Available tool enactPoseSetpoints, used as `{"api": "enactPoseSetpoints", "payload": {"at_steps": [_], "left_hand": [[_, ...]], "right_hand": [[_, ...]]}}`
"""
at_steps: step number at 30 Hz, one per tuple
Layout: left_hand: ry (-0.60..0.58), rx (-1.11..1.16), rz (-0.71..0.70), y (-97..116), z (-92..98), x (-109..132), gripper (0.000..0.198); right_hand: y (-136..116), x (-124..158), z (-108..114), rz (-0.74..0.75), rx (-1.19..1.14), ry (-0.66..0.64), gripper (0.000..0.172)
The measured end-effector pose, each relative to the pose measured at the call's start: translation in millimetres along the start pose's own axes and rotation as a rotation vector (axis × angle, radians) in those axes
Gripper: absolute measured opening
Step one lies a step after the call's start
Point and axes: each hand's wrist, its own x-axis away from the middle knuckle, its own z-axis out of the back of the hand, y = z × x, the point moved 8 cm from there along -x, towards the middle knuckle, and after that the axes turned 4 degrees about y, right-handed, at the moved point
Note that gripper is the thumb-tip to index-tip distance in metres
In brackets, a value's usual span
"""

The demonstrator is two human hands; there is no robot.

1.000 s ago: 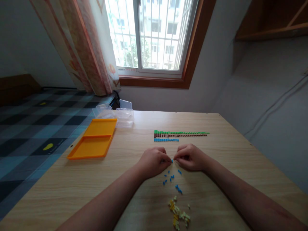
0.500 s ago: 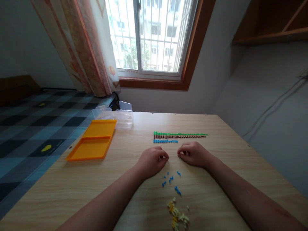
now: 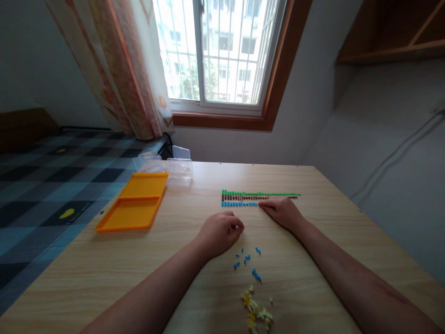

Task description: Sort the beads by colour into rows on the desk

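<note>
Three rows of small pieces lie on the table: green point(image 3: 261, 193), dark brown point(image 3: 243, 198) and blue point(image 3: 236, 204). At the right end of the blue row is my right hand point(image 3: 282, 211), its fingers pressed together; anything between the fingertips is too small to make out. My left hand point(image 3: 221, 234) rests below the rows with thumb and fingertips closed, and what they hold, if anything, is hidden. Loose blue pieces point(image 3: 256, 275) are scattered nearer me, and a pile of yellow and cream pieces point(image 3: 256, 311) lies at the bottom.
An open orange case point(image 3: 132, 215) lies on the left of the wooden table point(image 3: 167, 283). Behind it stand clear plastic boxes point(image 3: 180, 172). Beyond the table's left edge is a bed with a checked cover point(image 3: 86, 174); a window is at the back.
My right hand has moved forward to the right end of the blue row and now covers part of the brown row. The left hand has stayed in place.
</note>
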Motion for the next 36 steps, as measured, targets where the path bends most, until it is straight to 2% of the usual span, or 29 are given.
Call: {"api": "enactPoseSetpoints", "payload": {"at_steps": [6, 18, 36], "left_hand": [[-0.006, -0.011, 0.002, -1.5, 0.0, 0.4, 0.014], [0.006, -0.005, 0.005, -0.5, -0.1, 0.4, 0.015], [0.010, 0.007, 0.000, -0.9, -0.4, 0.2, 0.014]], "right_hand": [[-1.6, 0.7, 4.5, -0.016, -0.002, 0.041, 0.021], [-6.7, 0.5, 3.0, -0.028, 0.071, 0.030, 0.020], [-4.0, 0.6, -1.3, -0.025, 0.038, 0.016, 0.021]]}}
